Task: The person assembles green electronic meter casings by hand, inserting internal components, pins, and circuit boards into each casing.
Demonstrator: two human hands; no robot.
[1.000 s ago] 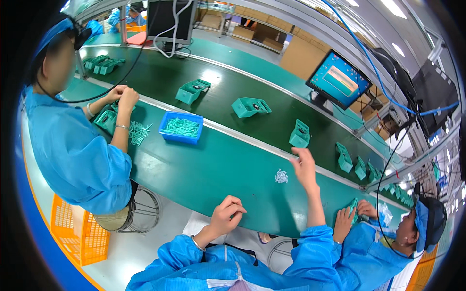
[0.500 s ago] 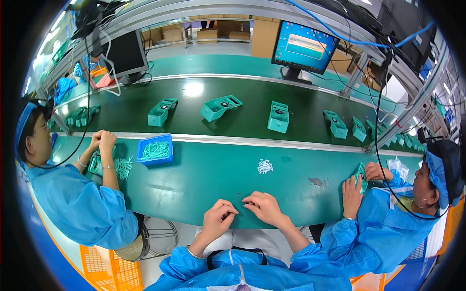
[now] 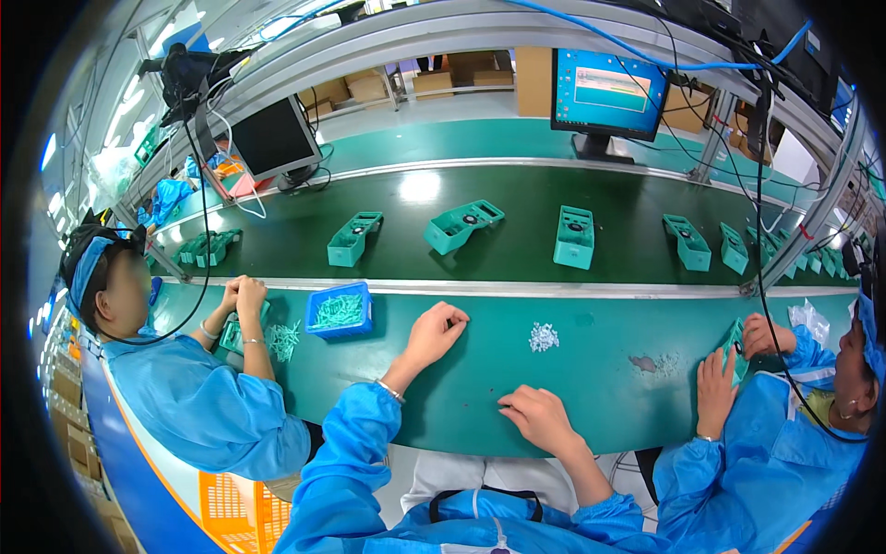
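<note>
My left hand [image 3: 436,332] reaches forward over the green table, between the blue bin and the pile of small white parts. Its fingers are curled together, and anything inside them is hidden. Nearer the front edge, my right hand [image 3: 540,417] is low over the table with thumb and forefinger drawn together. Whatever it may pinch is too small to make out. The pile of small white parts [image 3: 544,337] lies beyond my right hand. Across the belt, a green plastic housing [image 3: 461,227] with a round black part inside is the one nearest my left hand.
A blue bin [image 3: 340,311] holds slim green pieces, with more [image 3: 283,342] loose beside it. Co-workers in blue sit left [image 3: 194,388] and right [image 3: 766,443], hands at green parts. Several green housings [image 3: 574,238] stand on the dark belt [image 3: 517,263]; a lit monitor [image 3: 609,92] stands behind.
My hands have parted: the left has moved forward toward the belt, while the right stays near the table's front edge. The whole view has turned slightly left.
</note>
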